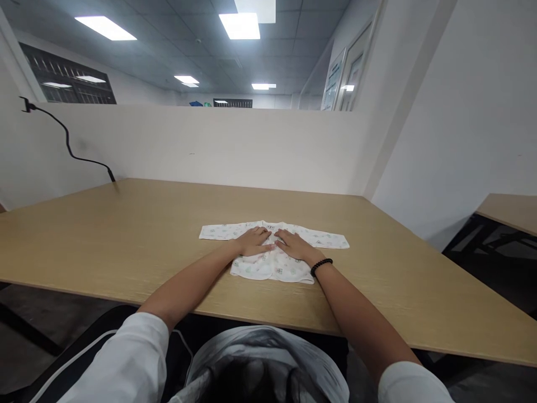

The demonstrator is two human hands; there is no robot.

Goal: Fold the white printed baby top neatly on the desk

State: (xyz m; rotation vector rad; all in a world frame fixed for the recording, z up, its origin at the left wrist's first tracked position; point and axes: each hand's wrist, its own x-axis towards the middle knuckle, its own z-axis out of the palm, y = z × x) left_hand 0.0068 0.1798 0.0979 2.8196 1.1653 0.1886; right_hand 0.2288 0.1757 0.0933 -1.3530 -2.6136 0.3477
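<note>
A small white long-sleeved baby shirt with a faint coloured print lies spread out on the table, its sleeves stretched to the left and right. My left hand rests flat on the left side of its chest, fingers extended. On the right side of the chest lies my right hand, also flat, with a black bead bracelet on the wrist. The thumbs come close together near the middle of the shirt. Neither hand grips the cloth. Parts of the shirt's front are hidden beneath both palms.
The wooden table reaches back to a white partition. A black gooseneck holder stands at the far left corner. On the right are a wall and a second table.
</note>
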